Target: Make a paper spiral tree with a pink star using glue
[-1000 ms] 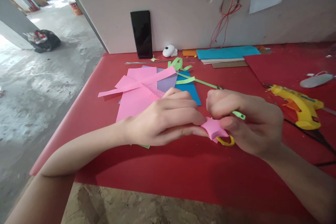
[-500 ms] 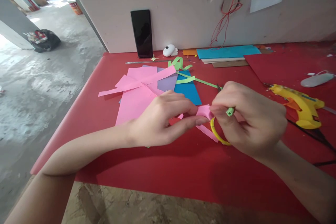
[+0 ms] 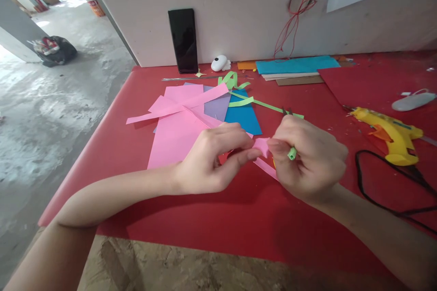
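A small puffy pink paper star [image 3: 261, 146] is pinched between the thumb and fingertips of my left hand [image 3: 215, 159]. My right hand [image 3: 309, 159] is closed, its thumb and forefinger pressing the star's right side. A thin green rolled paper tube [image 3: 292, 153] pokes out of the right fist, its far end hidden. Under the hands lies a narrow pink paper strip [image 3: 266, 169]. Dark scissor tips [image 3: 287, 111] show behind the right hand, which covers most of the rest. Left of the hands, a long pink strip [image 3: 201, 100] crosses a pink paper sheet [image 3: 170, 141].
Purple [image 3: 216, 104] and blue sheets [image 3: 244, 120] lie behind, with curled green strips [image 3: 232, 81]. A yellow glue gun [image 3: 392, 134] and its black cord [image 3: 358, 177] are at the right. A black phone [image 3: 183, 41] leans on the wall beside a white figure [image 3: 221, 63].
My right hand has shifted left and slightly down, with the green tube in it. The star has moved a little left, and the yellow scissor handle is now almost wholly covered.
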Available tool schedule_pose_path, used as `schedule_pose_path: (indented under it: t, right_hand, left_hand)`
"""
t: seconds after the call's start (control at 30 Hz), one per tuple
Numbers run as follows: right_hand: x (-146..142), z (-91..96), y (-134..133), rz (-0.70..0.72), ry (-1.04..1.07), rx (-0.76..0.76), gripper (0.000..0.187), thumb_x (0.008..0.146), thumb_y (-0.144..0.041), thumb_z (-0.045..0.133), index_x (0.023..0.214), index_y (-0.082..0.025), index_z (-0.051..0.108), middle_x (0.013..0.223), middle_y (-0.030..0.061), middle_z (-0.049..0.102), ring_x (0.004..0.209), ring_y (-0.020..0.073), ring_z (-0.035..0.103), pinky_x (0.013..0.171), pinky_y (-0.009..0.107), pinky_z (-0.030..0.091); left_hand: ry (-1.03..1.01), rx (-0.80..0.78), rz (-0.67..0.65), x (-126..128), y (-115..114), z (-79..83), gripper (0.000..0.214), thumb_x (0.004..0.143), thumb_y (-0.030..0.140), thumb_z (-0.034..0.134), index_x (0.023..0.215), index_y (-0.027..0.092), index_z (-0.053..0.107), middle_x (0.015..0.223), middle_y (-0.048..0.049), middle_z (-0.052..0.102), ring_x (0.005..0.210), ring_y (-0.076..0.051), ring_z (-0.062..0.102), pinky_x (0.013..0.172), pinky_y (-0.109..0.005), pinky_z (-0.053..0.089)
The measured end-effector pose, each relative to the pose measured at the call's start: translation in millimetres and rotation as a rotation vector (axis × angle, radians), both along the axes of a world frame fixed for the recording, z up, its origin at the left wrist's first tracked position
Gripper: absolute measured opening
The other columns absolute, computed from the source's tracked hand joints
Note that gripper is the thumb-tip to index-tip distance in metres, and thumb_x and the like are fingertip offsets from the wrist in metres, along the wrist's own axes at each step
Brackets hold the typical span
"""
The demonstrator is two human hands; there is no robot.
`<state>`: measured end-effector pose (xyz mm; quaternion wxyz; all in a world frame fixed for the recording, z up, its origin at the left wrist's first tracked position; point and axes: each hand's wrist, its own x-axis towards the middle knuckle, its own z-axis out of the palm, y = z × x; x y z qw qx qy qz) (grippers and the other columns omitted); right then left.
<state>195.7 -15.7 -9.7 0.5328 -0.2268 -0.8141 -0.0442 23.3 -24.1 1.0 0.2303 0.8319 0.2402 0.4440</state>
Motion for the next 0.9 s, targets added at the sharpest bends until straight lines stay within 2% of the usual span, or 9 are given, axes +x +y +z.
schedule_pose_path:
  t: [0.2, 0.27, 0.4, 0.53, 0.63, 0.73, 0.8, 0.9]
  right_hand:
    - [-3, -6.7, 1, -0.003, 0.01, -0.012, 0.031, 0.095, -0.014, 0.042, 0.066, -0.021, 0.034, 0.055, -0.0022, 0.032, 0.051, 0.0112, 0.031, 0.046, 0.028, 0.026]
    - [-2, -3.8, 3, 0.005, 0.016, -0.074, 0.032, 0.093, -0.013, 0.045, 0.065, -0.021, 0.034, 0.054, -0.0028, 0.033, 0.05, 0.01, 0.03, 0.045, 0.028, 0.026]
    - [1, 7.3, 4, 0.036, 0.052, -0.309, 0.034, 0.094, -0.016, 0.047, 0.063, -0.02, 0.034, 0.054, -0.0049, 0.032, 0.048, 0.0065, 0.028, 0.044, 0.023, 0.025]
    - [-1, 13.7, 3, 0.093, 0.113, -0.448, 0.039, 0.098, -0.024, 0.047, 0.061, -0.019, 0.034, 0.052, -0.0056, 0.03, 0.046, 0.0059, 0.03, 0.04, 0.02, 0.027]
    - [-3, 13.7, 3, 0.146, 0.141, -0.52, 0.041, 0.096, -0.028, 0.05, 0.059, -0.018, 0.037, 0.05, -0.0058, 0.034, 0.045, 0.0052, 0.034, 0.039, 0.019, 0.029]
    - [-3, 13.7, 2, 0.084, 0.163, -0.565, 0.043, 0.094, -0.024, 0.054, 0.057, -0.018, 0.034, 0.05, -0.0055, 0.031, 0.045, 0.005, 0.031, 0.038, 0.019, 0.028]
    - [-2, 14.5, 1, 0.026, 0.167, -0.555, 0.044, 0.093, -0.024, 0.055, 0.056, -0.018, 0.033, 0.05, -0.0053, 0.028, 0.045, 0.0051, 0.028, 0.038, 0.02, 0.025]
    - [-2, 15.1, 1, -0.051, 0.123, -0.399, 0.042, 0.093, -0.021, 0.056, 0.057, -0.019, 0.034, 0.049, -0.006, 0.026, 0.044, 0.0048, 0.023, 0.038, 0.021, 0.02]
  left_hand:
    - [0.005, 0.041, -0.04, 1, 2, -4.2, 0.032, 0.093, 0.023, 0.056, 0.063, 0.017, 0.047, 0.054, 0.0028, 0.048, 0.053, -0.008, 0.041, 0.049, -0.021, 0.036]
    - [0.023, -0.015, -0.041, 0, 5, -2.0, 0.032, 0.094, 0.025, 0.056, 0.063, 0.016, 0.051, 0.056, 0.002, 0.053, 0.054, -0.008, 0.044, 0.05, -0.021, 0.037]
    - [0.023, -0.21, -0.065, -2, 10, 3.3, 0.03, 0.095, 0.027, 0.054, 0.067, 0.016, 0.058, 0.065, -0.0002, 0.064, 0.058, -0.007, 0.051, 0.053, -0.021, 0.041]
    - [-0.042, -0.385, -0.136, -1, 9, 2.5, 0.025, 0.093, 0.026, 0.055, 0.071, 0.016, 0.061, 0.067, -0.0003, 0.064, 0.062, -0.009, 0.055, 0.059, -0.022, 0.045]
    - [-0.055, -0.441, -0.161, 1, 7, 0.5, 0.024, 0.094, 0.026, 0.053, 0.073, 0.016, 0.06, 0.067, 0.0002, 0.063, 0.063, -0.008, 0.055, 0.059, -0.021, 0.045]
    - [-0.047, -0.418, -0.098, 2, 5, 0.7, 0.027, 0.094, 0.026, 0.054, 0.069, 0.016, 0.057, 0.062, 0.0029, 0.057, 0.057, -0.006, 0.049, 0.054, -0.019, 0.041]
    - [-0.039, -0.389, -0.039, 3, 4, 2.0, 0.031, 0.094, 0.029, 0.054, 0.065, 0.016, 0.053, 0.058, 0.0042, 0.053, 0.053, -0.005, 0.044, 0.052, -0.019, 0.039]
    - [-0.028, -0.394, -0.016, 3, 4, 4.2, 0.037, 0.098, 0.032, 0.045, 0.065, 0.017, 0.054, 0.057, 0.003, 0.054, 0.053, -0.007, 0.046, 0.053, -0.021, 0.041]
